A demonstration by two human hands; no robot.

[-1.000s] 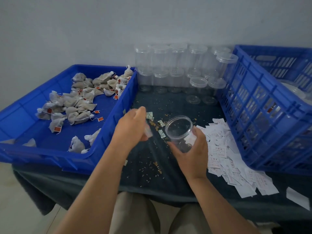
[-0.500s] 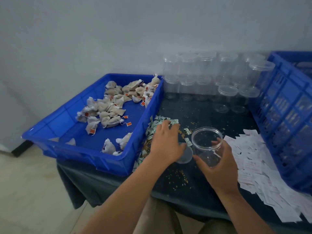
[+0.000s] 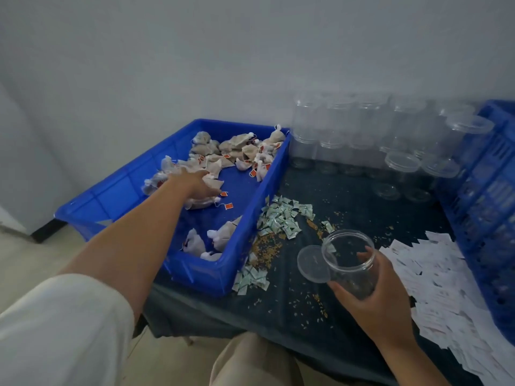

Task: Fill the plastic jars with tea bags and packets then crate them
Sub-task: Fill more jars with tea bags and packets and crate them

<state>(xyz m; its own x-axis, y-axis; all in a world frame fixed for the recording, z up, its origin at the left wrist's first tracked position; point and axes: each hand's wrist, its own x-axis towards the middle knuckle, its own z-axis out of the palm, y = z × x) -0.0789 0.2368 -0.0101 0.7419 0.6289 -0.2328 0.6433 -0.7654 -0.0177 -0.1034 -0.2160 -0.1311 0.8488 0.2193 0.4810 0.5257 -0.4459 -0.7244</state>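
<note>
My right hand grips an open clear plastic jar, tilted above the dark table. Its clear lid lies flat on the table just left of the jar. My left hand reaches into the blue tray, and its fingers curl down over tea bags in the pile there. Small green-and-white packets lie scattered on the table between the tray and the jar.
Several empty lidded jars are stacked along the back wall. A blue slatted crate stands at the right edge. White paper slips cover the table's right side. Loose tea grains litter the dark cloth.
My left hand has left the lid on the table and moved left into the tray onto the tea bags. The right hand still holds the jar. The view has swung left.
</note>
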